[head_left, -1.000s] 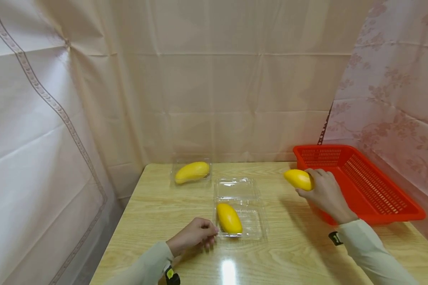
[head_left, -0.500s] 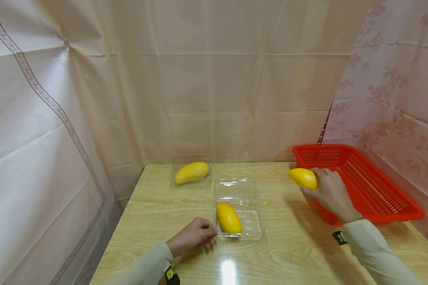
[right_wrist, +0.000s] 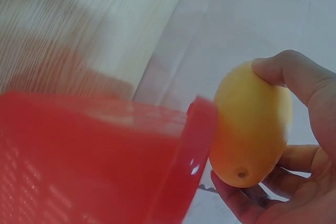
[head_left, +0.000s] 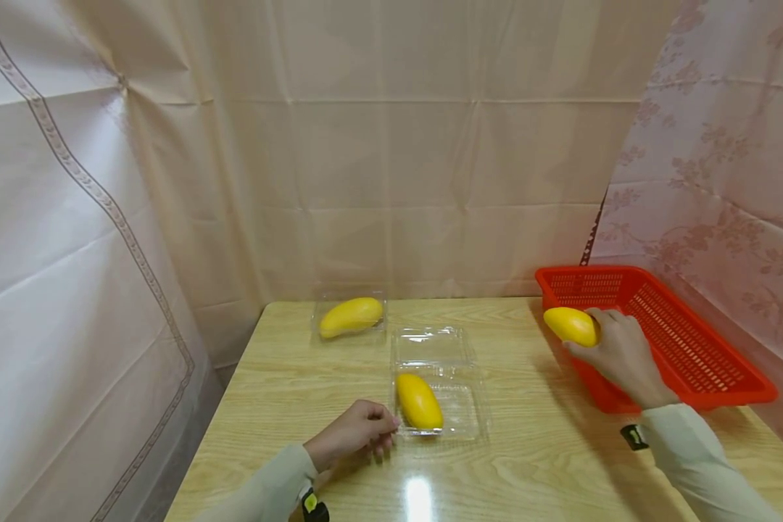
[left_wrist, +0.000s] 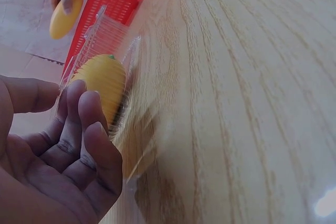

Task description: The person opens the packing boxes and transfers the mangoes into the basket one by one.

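My right hand [head_left: 620, 355] grips a yellow mango [head_left: 570, 326] near the left rim of the red basket [head_left: 692, 400]. In the right wrist view the thumb lies on one side of that mango [right_wrist: 252, 124] and fingers curl under the other. My left hand [head_left: 355, 431] pinches the front left corner of a clear plastic clamshell box [head_left: 460, 413], whose lid lies folded back. Inside the box's left half rests a second mango [head_left: 420, 401]. From the left wrist, this mango [left_wrist: 105, 80] shows a green stem end through the ribbed wall.
At the back left of the wooden table [head_left: 267, 377] stands another clear box [head_left: 318, 312] with a mango [head_left: 352, 317] in it. Beige cloth [head_left: 391, 181] hangs behind the table, and patterned cloth [head_left: 731, 203] hangs close along the basket's right side.
My right hand has moved to the right with the mango, from over the table to the basket's left rim. The left hand and the open box have stayed in place.
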Demonstrator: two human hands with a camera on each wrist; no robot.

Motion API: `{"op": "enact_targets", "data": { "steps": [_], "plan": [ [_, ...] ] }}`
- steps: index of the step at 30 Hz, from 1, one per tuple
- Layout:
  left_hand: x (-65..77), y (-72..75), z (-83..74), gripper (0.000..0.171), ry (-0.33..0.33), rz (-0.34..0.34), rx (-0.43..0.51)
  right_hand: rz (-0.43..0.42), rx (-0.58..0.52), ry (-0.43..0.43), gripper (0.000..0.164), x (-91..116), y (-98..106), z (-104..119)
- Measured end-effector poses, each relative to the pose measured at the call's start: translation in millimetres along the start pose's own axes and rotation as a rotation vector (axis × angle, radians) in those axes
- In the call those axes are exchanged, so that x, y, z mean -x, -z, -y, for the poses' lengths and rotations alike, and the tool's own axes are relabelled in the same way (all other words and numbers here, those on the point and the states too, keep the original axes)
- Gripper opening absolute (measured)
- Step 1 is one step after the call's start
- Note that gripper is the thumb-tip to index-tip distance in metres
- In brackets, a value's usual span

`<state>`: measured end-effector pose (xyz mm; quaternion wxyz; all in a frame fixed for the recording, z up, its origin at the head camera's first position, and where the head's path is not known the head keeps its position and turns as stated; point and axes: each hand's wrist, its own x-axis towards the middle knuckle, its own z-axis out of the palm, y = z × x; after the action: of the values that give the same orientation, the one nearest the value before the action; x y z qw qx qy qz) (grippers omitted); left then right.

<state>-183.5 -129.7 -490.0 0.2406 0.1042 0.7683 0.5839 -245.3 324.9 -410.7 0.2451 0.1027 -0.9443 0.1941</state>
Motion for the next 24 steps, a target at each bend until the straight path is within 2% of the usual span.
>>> {"op": "enact_targets", "data": {
  "steps": [17,24],
  "plan": [
    [0.1,0.7,-1.2,0.03,0.018,0.006,0.012,-0.021,0.023,-0.026,0.056,4,6,-27],
    [-0.3,0.3,-0.5,0.029,0.021,0.0,0.014,-0.006,0.039,-0.052,0.066,6,9,-36]
  ]
}}
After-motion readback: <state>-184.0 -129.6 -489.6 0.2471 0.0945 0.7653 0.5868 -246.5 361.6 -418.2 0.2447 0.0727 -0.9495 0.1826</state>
